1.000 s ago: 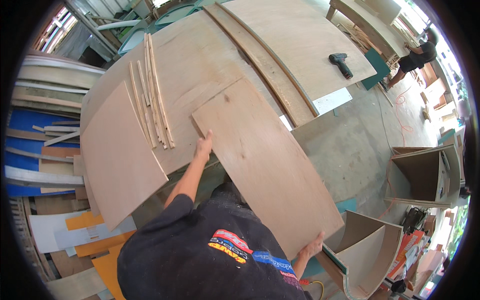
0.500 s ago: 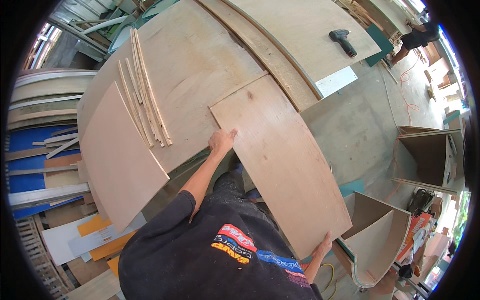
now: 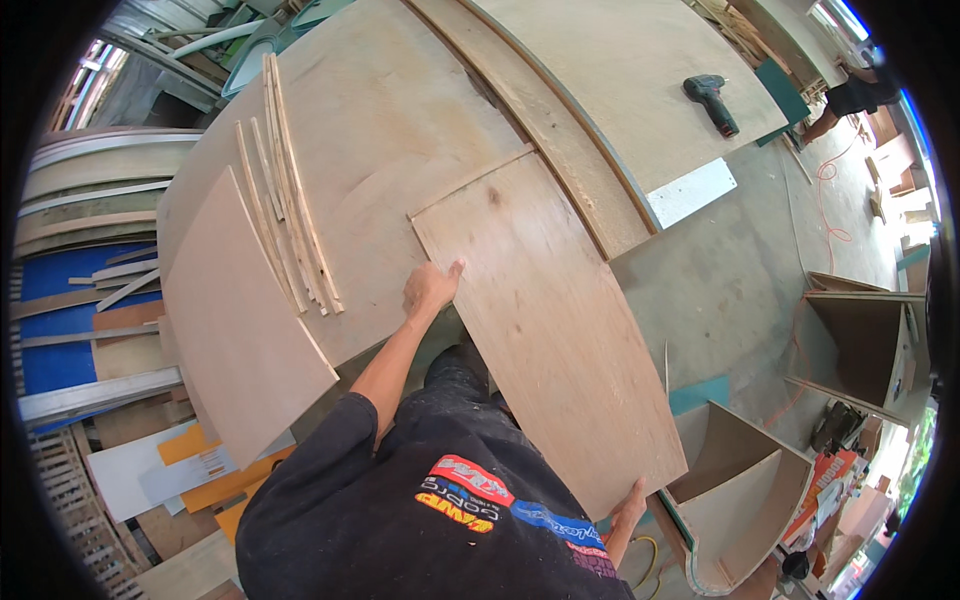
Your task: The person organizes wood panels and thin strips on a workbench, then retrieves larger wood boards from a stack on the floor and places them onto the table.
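A long plywood panel (image 3: 545, 320) slants from the worktable toward my right side, its far end lying on the tabletop and its near end reaching past the table's edge. My left hand (image 3: 432, 288) grips its left edge near the table, thumb on top and fingers beneath. Down at the near end, my right hand (image 3: 628, 510) holds the panel's corner, its fingers partly hidden. Beyond the panel, a long curved wooden strip with a raised edge (image 3: 560, 130) lies across the table, close to the panel's far corner.
Thin wooden strips (image 3: 290, 200) and a smooth pale board (image 3: 245, 320) lie on the table (image 3: 390, 110) at left. A cordless drill (image 3: 711, 103) rests at the far right. Curved wooden cabinets (image 3: 740, 480) stand on the floor at right. Another person (image 3: 855, 95) is far off.
The panel's near end has swung slightly left and toward me, both hands still on it. The view has turned a little, so the drill and cabinets appear shifted.
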`<move>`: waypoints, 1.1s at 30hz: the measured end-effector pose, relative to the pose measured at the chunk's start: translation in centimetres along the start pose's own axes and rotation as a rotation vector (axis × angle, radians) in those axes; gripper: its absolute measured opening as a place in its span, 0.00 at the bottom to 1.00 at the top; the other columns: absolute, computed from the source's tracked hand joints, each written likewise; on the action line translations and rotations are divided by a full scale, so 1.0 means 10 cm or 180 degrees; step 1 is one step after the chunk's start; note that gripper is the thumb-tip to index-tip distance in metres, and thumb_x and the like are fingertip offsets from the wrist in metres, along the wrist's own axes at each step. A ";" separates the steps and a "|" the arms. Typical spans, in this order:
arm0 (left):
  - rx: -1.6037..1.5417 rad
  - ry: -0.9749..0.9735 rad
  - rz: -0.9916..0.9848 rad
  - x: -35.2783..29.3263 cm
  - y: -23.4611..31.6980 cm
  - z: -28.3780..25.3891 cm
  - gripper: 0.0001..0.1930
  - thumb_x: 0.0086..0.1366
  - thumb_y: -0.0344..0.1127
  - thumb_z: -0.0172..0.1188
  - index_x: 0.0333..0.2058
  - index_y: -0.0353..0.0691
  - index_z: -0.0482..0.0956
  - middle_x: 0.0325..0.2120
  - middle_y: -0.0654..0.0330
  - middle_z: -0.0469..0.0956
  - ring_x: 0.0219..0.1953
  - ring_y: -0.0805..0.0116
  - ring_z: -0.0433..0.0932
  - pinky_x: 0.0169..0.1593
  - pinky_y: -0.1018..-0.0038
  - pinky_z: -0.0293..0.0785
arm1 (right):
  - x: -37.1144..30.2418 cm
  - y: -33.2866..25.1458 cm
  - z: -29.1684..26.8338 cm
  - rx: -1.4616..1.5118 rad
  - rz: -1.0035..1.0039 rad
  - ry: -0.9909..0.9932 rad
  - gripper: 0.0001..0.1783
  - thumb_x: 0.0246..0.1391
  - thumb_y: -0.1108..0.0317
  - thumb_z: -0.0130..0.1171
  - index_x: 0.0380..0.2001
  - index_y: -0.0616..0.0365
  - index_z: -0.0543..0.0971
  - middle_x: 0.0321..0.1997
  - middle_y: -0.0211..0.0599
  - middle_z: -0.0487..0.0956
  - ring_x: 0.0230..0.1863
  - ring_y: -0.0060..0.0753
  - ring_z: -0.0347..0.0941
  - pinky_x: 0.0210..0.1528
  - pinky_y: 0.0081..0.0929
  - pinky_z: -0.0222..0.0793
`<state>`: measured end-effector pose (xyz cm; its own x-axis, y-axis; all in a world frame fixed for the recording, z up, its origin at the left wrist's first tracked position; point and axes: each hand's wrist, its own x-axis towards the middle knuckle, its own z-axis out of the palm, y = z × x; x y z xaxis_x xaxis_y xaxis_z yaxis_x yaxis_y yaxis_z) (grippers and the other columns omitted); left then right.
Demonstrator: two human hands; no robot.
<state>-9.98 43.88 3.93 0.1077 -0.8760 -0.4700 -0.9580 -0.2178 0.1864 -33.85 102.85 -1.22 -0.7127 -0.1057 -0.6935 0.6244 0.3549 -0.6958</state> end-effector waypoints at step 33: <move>-0.0388 0.0315 -0.0355 2.03 0.16 -1.19 0.35 0.59 0.66 0.58 0.48 0.38 0.81 0.47 0.46 0.81 0.54 0.49 0.78 0.53 0.55 0.75 | 0.04 -0.50 2.44 0.0296 0.0014 -0.0417 0.38 0.63 0.47 0.57 0.60 0.74 0.68 0.59 0.48 0.74 0.56 0.42 0.73 0.57 0.40 0.71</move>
<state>-6.19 20.66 4.92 0.2427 -0.8803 -0.4076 -0.9000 -0.3611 0.2440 -29.45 78.36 -2.55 -0.6658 -0.2269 -0.7108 0.6587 0.2687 -0.7028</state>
